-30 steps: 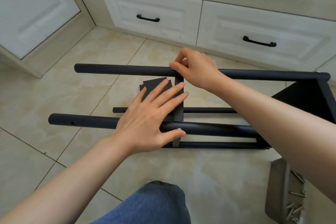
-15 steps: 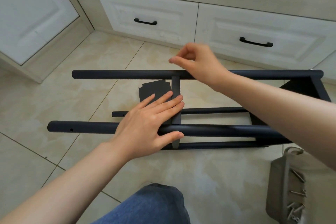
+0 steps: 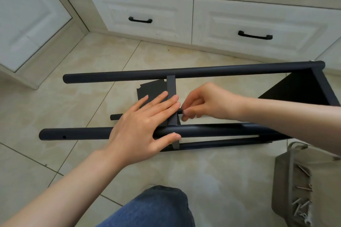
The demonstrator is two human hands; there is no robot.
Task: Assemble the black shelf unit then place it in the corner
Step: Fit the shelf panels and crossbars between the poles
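Shelf frame (image 3: 302,88) on its side mid-floor, near drawers (image 3: 147,3) | left hand (image 3: 140,125) flat, pressing panel (image 3: 170,88) against near pole (image 3: 83,132) | right hand (image 3: 204,101) has left far pole (image 3: 110,76), now pinches 1 small silver part (image 3: 184,111) at thin rod (image 3: 115,116) | fastening likely next

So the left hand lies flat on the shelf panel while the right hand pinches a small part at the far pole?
No. The head view shows the right hand pinching a small part at the thin middle rod, not the far pole. The left hand does lie flat on the shelf panel.
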